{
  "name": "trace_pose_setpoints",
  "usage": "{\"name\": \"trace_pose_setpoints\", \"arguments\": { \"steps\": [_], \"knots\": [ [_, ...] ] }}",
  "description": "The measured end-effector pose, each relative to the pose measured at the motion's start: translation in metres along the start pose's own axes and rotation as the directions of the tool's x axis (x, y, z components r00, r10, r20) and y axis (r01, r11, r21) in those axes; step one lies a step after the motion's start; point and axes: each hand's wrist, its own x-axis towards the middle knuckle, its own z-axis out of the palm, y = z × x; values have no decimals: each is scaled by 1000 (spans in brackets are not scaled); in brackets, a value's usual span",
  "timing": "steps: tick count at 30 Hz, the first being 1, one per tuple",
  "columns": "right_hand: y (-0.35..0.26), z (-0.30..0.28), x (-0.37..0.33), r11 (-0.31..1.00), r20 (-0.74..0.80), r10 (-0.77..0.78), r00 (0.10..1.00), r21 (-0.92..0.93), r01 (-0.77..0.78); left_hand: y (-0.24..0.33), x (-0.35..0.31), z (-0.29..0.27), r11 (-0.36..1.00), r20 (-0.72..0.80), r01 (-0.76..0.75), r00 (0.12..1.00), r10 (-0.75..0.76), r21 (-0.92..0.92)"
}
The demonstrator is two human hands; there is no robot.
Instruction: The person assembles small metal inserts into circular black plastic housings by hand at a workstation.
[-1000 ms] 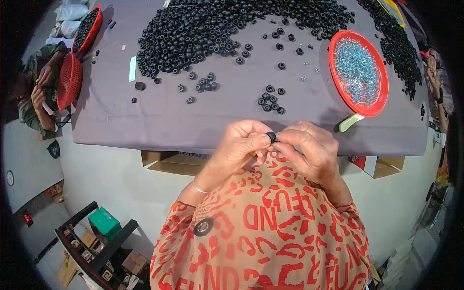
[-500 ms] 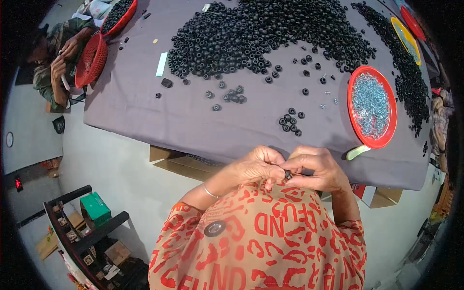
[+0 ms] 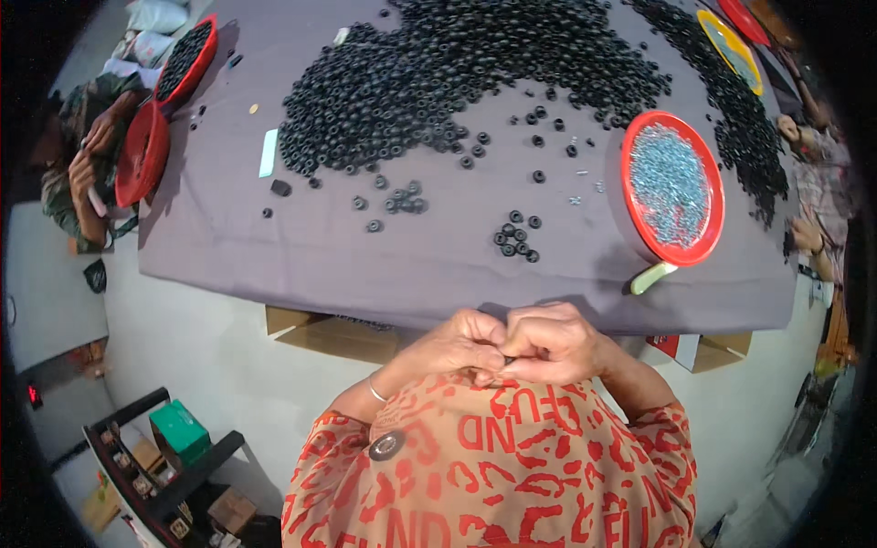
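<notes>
My left hand (image 3: 461,347) and my right hand (image 3: 559,345) meet just in front of the table's near edge, fingertips pinched together. Between them sits a small black part (image 3: 509,361), mostly covered by the fingers. It is dark like the round black pieces on the table, but its exact shape is hidden. Beyond my hands lies a small cluster of round black pieces with holes (image 3: 519,239). Another little group (image 3: 406,200) rests farther left, in front of a large heap of similar pieces (image 3: 393,100).
A red plate (image 3: 718,215) of small silvery metal parts stands at the right, with a pale green handle (image 3: 653,278) beside it. Slender black parts (image 3: 744,137) spread along the right. Red baskets (image 3: 143,151) and a co-worker (image 3: 87,173) are at left; another person's hands (image 3: 804,236) show at right.
The view has shifted, so the table contents appear farther left. My hands have drawn closer together around the small black part. Another person's hands have come into view at the right.
</notes>
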Motion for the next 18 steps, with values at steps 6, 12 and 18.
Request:
{"name": "trace_pose_setpoints", "arguments": {
  "steps": [6, 12, 18],
  "knots": [
    [16, 3, 8, 982, -84, 175, 981, 83, -168, 19, -1, 3, 984, -232, -103, 970, 67, -149],
    [54, -44, 4, 766, -619, -104, 779, -549, -334, 48, -2, -28, 223, -242, 93, 378, 894, 970],
    [62, -70, 2, 521, -654, -167, 738, -694, -498, 64, 4, -49, -207, 90, 422, 282, 955, 883]
  ]
}}
